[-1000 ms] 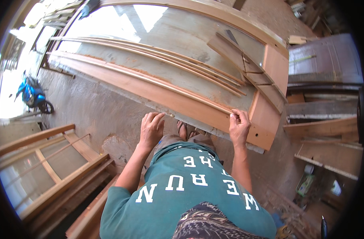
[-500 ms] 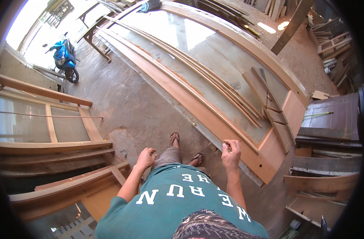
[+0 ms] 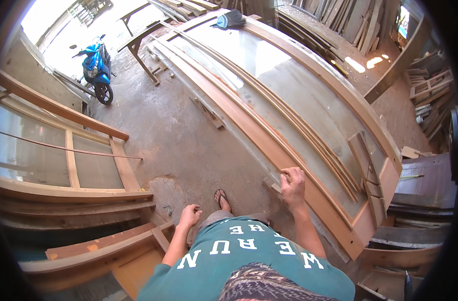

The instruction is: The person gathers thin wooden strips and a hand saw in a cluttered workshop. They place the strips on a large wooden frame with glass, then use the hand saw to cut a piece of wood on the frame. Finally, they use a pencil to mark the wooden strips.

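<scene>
My left hand [image 3: 190, 215] hangs low by my left thigh with loosely bent fingers, and nothing shows in it. My right hand [image 3: 293, 185] is raised in front of me with its fingers curled in; whether something small is in them is hidden. It appears over the near edge of a large wooden door frame [image 3: 269, 150] with a glass panel [image 3: 284, 90], though contact cannot be told. Long thin wooden strips [image 3: 294, 129] lie along the glass. Short dark boards [image 3: 368, 175] rest across the frame's near right end.
Wooden frames with panes [image 3: 71, 155] stand on my left. A blue motorbike [image 3: 97, 70] is parked at the far left, near a trestle [image 3: 141, 42]. A blue-grey brush-like thing [image 3: 229, 20] lies on the frame's far end. Stacked timber [image 3: 414, 236] fills the right side.
My view has shifted, with the door frame, motorbike and left-hand frames now further right. One foot is now out of sight. Both hands keep much the same pose.
</scene>
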A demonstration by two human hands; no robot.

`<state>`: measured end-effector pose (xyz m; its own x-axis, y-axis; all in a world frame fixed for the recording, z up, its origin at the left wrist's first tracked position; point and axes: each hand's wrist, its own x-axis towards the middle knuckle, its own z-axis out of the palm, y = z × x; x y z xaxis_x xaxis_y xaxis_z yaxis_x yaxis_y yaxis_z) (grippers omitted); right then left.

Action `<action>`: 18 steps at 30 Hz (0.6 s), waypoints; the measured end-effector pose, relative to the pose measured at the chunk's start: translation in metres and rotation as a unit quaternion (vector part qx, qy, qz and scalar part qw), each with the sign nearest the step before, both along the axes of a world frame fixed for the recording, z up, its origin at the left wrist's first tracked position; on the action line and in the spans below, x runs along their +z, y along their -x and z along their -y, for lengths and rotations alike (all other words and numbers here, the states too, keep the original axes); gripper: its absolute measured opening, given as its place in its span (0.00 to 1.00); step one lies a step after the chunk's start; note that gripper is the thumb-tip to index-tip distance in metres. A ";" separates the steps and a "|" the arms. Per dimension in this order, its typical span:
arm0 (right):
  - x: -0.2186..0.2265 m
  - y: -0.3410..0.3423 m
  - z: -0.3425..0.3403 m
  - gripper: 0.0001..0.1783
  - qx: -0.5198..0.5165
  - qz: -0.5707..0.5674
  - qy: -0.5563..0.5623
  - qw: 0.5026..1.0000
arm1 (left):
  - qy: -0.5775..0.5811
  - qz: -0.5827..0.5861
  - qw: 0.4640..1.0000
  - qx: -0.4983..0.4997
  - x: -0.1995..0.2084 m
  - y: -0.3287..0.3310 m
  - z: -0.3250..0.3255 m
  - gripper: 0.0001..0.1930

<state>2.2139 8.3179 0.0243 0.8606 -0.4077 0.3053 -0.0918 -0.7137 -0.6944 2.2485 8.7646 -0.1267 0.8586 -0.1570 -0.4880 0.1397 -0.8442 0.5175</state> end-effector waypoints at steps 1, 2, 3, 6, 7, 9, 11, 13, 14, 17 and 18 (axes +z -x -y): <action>-0.009 -0.023 -0.010 0.09 0.009 0.018 0.013 1.000 | 0.006 -0.003 1.000 0.010 -0.008 -0.014 -0.014 0.18; -0.006 -0.048 -0.026 0.09 0.019 0.014 0.012 1.000 | 0.003 -0.011 1.000 0.022 -0.007 -0.019 -0.029 0.18; -0.001 -0.067 -0.042 0.09 0.030 0.008 0.009 0.999 | -0.005 0.006 1.000 0.028 -0.008 -0.029 -0.040 0.18; 0.004 -0.132 -0.084 0.10 0.070 0.006 0.002 0.998 | 0.003 0.056 0.996 0.063 0.002 -0.076 -0.080 0.17; 0.007 -0.150 -0.097 0.10 0.081 0.003 0.000 0.997 | 0.012 0.071 0.995 0.071 0.009 -0.093 -0.090 0.16; 0.009 -0.180 -0.114 0.10 0.100 -0.007 0.002 0.995 | 0.035 0.102 0.990 0.086 0.026 -0.132 -0.098 0.16; 0.012 -0.209 -0.125 0.10 0.112 -0.013 0.019 0.993 | 0.053 0.138 0.985 0.088 0.030 -0.173 -0.107 0.15; 0.012 -0.235 -0.130 0.10 0.116 -0.023 0.028 0.993 | 0.074 0.166 0.980 0.081 0.030 -0.215 -0.111 0.15; 0.011 -0.248 -0.130 0.10 0.113 -0.028 0.025 0.993 | 0.081 0.178 0.978 0.072 0.040 -0.240 -0.107 0.15; 0.005 -0.289 -0.125 0.10 0.094 -0.032 0.019 0.995 | 0.091 0.216 0.972 0.033 0.073 -0.312 -0.087 0.15; 0.003 -0.302 -0.123 0.10 0.087 -0.033 0.017 0.996 | 0.095 0.225 0.970 0.019 0.082 -0.338 -0.083 0.15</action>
<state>2.5156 8.4414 0.0271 0.9358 -0.2419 0.2563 -0.0102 -0.7456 -0.6663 2.5863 8.8471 -0.0451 0.9846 -0.1724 -0.0282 -0.1076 -0.7258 0.6795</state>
